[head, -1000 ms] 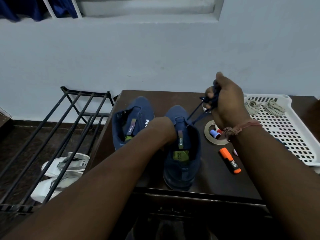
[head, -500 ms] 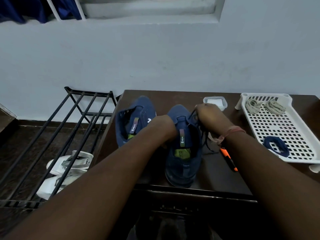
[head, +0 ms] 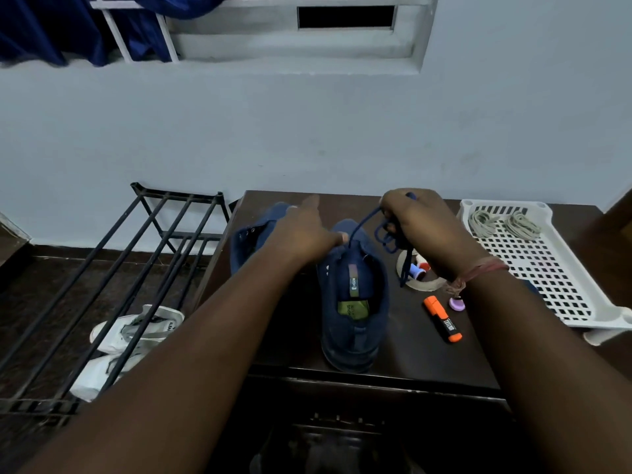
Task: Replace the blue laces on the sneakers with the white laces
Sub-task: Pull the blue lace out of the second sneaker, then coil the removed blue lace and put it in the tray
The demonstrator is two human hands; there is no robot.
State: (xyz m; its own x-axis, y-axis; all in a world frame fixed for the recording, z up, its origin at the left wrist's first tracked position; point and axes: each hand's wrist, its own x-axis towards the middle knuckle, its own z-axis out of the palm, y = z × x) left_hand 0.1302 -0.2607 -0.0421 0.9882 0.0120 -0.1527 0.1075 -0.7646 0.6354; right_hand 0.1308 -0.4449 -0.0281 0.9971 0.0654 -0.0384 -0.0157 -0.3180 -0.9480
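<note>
Pulling the blue lace up and away toward one o'clock, the right hand now sits raised above the table, where half a second ago it was low against the eyelets of the near sneaker. Its fingers are curled tight round gathered loops of lace, one strand running taut down to the shoe's front and a loose tail hanging toward the tape roll. The left hand has changed too: earlier it sat bunched on the tongue, and now it lies flatter, forefinger stretched toward twelve o'clock, holding nothing, its thumb side pressing the shoe beside the lace. The second sneaker lies at ten o'clock from the first, largely hidden by the left forearm; whether it keeps its lace I cannot tell.

In my judgement this is another length drawn free, so unlacing of this shoe is well along but unfinished. The white laces wait as two coils at the far end of the white tray, at three o'clock, untouched. An orange marker lies between shoe and tray.
</note>
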